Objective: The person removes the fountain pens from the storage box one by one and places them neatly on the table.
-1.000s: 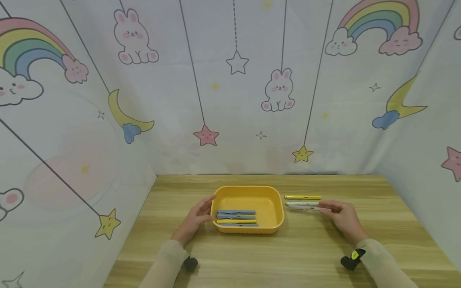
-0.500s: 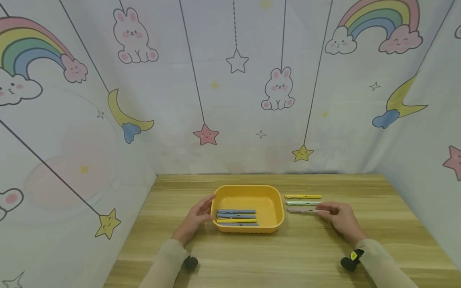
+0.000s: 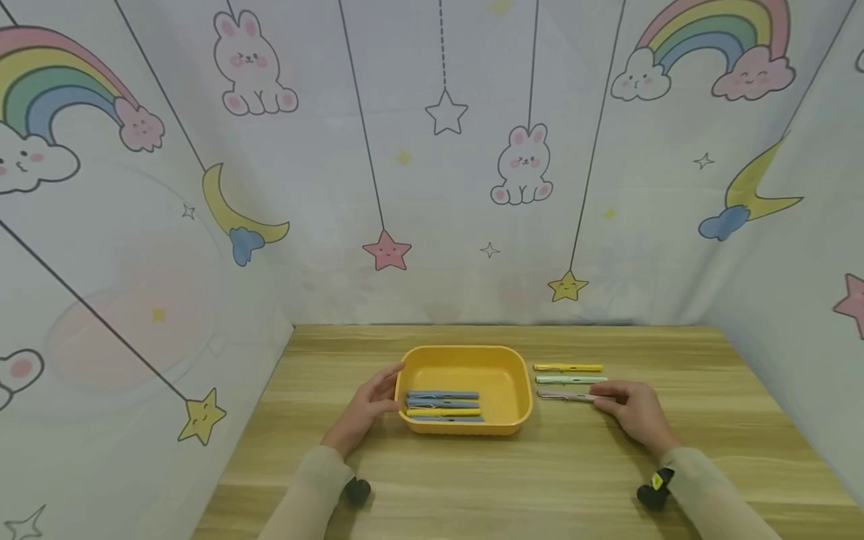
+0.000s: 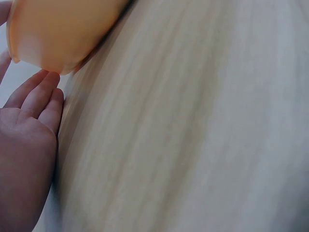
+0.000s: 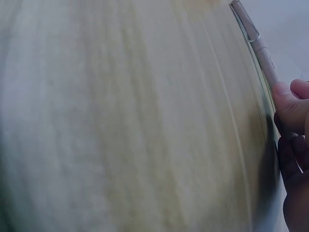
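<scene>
A pale pinkish-grey capped pen (image 3: 565,396) lies in the pinch of my right hand (image 3: 637,412), its clip end pointing left. The right wrist view shows the thumb and fingertips around the pen's barrel (image 5: 265,60), low over the table. Just behind it are a pale green pen (image 3: 570,380) and a yellow pen (image 3: 568,367), roughly parallel. My left hand (image 3: 364,409) touches the left side of a yellow plastic tray (image 3: 499,430) with fairly straight fingers. In the left wrist view several fingertips (image 4: 54,79) rest against the tray's outer wall (image 4: 63,34).
Inside the tray, at its front left, lie several blue-grey pens (image 3: 443,394) and one yellow pen (image 3: 445,412). All stands on a wood-grain table (image 3: 472,487). A printed cloth backdrop (image 3: 445,187) encloses the back and both sides.
My right hand has drawn the pinkish-grey pen slightly toward the front, leaving a gap between it and the green pen. The left hand and tray have stayed in place.
</scene>
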Demonstrator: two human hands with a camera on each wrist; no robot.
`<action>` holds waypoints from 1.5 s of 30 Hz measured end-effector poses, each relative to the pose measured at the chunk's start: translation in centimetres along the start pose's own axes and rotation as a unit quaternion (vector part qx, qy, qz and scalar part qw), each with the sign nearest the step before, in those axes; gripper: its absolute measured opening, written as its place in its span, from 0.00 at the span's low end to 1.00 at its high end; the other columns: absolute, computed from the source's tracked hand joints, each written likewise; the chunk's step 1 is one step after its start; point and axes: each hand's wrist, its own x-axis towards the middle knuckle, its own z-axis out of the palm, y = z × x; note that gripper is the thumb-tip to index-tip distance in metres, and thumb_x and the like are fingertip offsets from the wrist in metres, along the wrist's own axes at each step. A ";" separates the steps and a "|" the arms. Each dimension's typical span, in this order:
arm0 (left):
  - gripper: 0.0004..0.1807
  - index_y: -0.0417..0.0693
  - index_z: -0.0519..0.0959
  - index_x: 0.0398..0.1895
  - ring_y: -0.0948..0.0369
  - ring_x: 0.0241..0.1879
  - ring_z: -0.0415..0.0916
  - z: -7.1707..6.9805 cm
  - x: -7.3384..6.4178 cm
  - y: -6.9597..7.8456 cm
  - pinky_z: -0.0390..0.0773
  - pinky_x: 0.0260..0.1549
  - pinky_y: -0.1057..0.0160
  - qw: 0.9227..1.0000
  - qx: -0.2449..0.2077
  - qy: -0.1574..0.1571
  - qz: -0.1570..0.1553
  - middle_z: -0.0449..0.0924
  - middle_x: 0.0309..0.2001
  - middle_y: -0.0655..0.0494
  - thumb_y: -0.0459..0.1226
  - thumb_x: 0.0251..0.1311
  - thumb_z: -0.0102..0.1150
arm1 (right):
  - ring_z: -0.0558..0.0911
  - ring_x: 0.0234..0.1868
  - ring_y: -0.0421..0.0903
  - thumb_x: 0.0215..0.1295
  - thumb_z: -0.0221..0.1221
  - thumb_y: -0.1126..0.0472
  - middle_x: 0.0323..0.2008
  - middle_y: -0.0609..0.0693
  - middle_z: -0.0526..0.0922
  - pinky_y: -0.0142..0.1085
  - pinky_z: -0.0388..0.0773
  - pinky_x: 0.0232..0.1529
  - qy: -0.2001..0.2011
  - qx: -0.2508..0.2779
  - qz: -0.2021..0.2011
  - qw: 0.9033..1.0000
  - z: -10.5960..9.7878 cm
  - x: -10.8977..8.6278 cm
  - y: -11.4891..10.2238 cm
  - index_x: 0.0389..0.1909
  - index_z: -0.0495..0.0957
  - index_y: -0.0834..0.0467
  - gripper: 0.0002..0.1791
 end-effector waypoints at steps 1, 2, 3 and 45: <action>0.39 0.59 0.65 0.81 0.45 0.78 0.62 0.0 0.0 0.0 0.59 0.76 0.43 1.000 -0.001 0.000 0.000 0.61 0.80 0.46 0.31 0.69 0.64 | 0.89 0.47 0.48 0.65 0.72 0.63 0.46 0.53 0.91 0.31 0.83 0.46 0.001 -0.003 -0.002 1.000 0.1 0.0 0.0 0.47 0.91 0.57 0.11; 0.39 0.59 0.65 0.80 0.45 0.78 0.62 0.0 0.1 -0.1 0.59 0.76 0.43 1.000 -0.004 -0.001 0.000 0.61 0.80 0.46 0.31 0.68 0.64 | 0.89 0.47 0.49 0.64 0.72 0.64 0.46 0.53 0.91 0.31 0.83 0.46 0.003 -0.007 -0.003 1.000 0.1 0.0 0.0 0.47 0.91 0.57 0.11; 0.39 0.59 0.65 0.81 0.45 0.78 0.62 0.0 0.1 -0.1 0.59 0.76 0.43 1.000 -0.004 -0.002 0.000 0.61 0.80 0.46 0.31 0.68 0.64 | 0.89 0.47 0.50 0.64 0.72 0.64 0.45 0.53 0.91 0.32 0.83 0.46 0.005 -0.012 -0.004 1.000 0.1 0.1 -0.1 0.47 0.91 0.57 0.11; 0.39 0.59 0.63 0.81 0.45 0.78 0.61 0.0 0.1 0.1 0.59 0.76 0.43 1.000 0.010 -0.002 0.006 0.60 0.81 0.45 0.31 0.69 0.63 | 0.89 0.39 0.44 0.61 0.73 0.69 0.41 0.53 0.92 0.34 0.85 0.39 0.036 -0.038 -0.035 0.998 0.7 0.8 0.3 0.45 0.91 0.58 0.11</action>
